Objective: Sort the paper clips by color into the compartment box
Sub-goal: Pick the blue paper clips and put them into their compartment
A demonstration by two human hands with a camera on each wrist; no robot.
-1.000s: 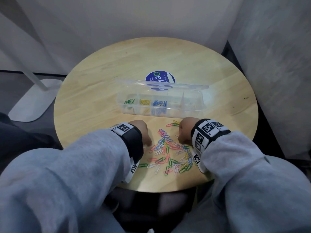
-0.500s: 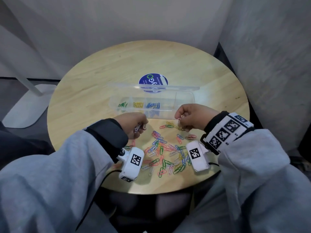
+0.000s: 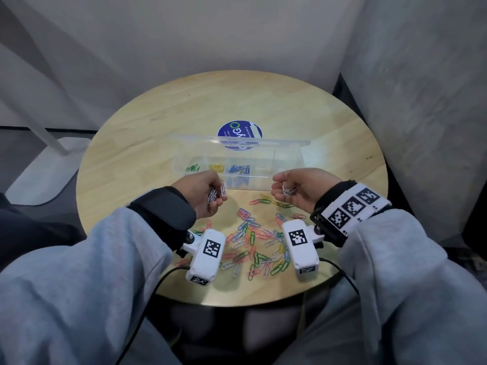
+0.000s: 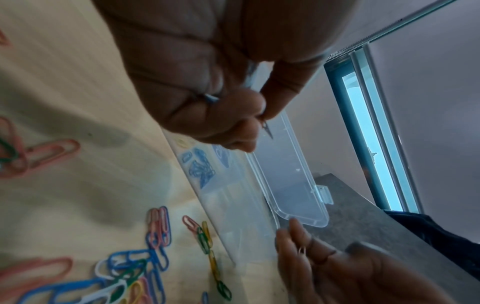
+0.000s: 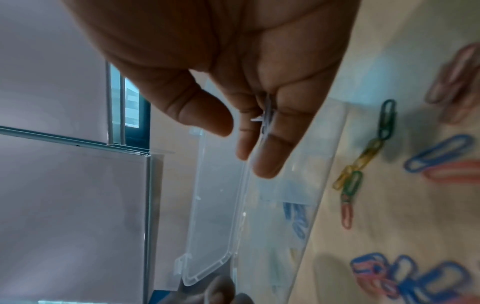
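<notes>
The clear compartment box [image 3: 287, 164] stands open mid-table, its lid [image 3: 237, 140] up at the back. Green clips [image 3: 192, 168], yellow clips [image 3: 217, 167] and blue clips [image 3: 239, 169] lie in its three left compartments. A loose pile of mixed-colour paper clips [image 3: 258, 241] lies nearer me. My left hand [image 3: 218, 192] hovers at the box's front wall and pinches several white clips [image 3: 214, 196]. My right hand [image 3: 280, 191], palm up, holds a few white clips [image 3: 288, 191] in curled fingers. The right wrist view shows the white clips [image 5: 267, 117] wedged between fingers.
A round blue sticker [image 3: 239, 133] sits on the wooden table [image 3: 158, 127] behind the box. A short chain of green, yellow and pink clips [image 5: 361, 164] lies by the box front. Grey walls close in at the back and right. A white stand base [image 3: 44, 169] is on the floor at left.
Both hands have lifted off the pile, turned and moved forward to the front of the box. Each now holds white clips.
</notes>
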